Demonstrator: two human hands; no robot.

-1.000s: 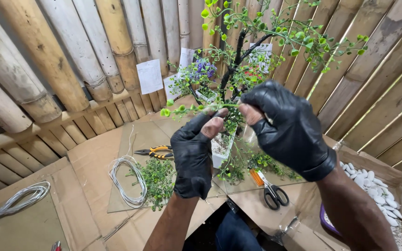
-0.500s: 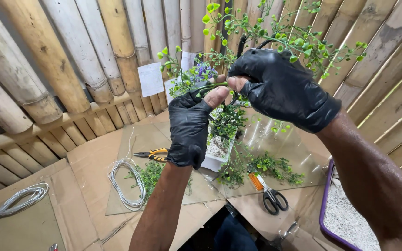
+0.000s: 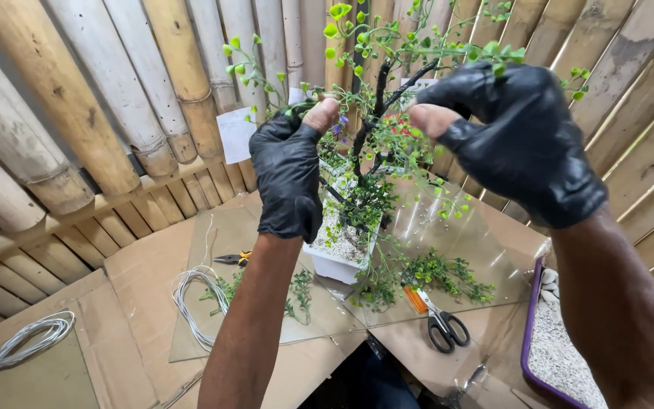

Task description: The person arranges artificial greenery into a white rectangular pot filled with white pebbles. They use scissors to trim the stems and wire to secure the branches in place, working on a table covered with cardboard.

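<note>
A small artificial tree [image 3: 376, 98] with a dark trunk and light green leaves stands in a white rectangular pot [image 3: 336, 261] filled with pale gravel. Both my hands wear black gloves with bare fingertips. My left hand [image 3: 289, 170] pinches a thin leafy branch on the tree's left side at about crown height. My right hand [image 3: 516, 136] is raised on the tree's right, thumb and fingers closed around twigs near the trunk's top. The pot rests on a clear plastic sheet [image 3: 448, 227] over cardboard.
Black-handled scissors [image 3: 442, 326] and an orange cutter lie right of the pot among loose green sprigs [image 3: 440, 273]. Pliers [image 3: 232, 259] and coiled white wire [image 3: 191, 299] lie left. Another wire bundle [image 3: 17, 348] sits far left. A purple tray of gravel [image 3: 550, 348] is at right. Bamboo poles form the wall.
Both hands have risen along the tree and spread apart. The left hand now holds a left branch, the right hand has shifted to the upper right twigs.
</note>
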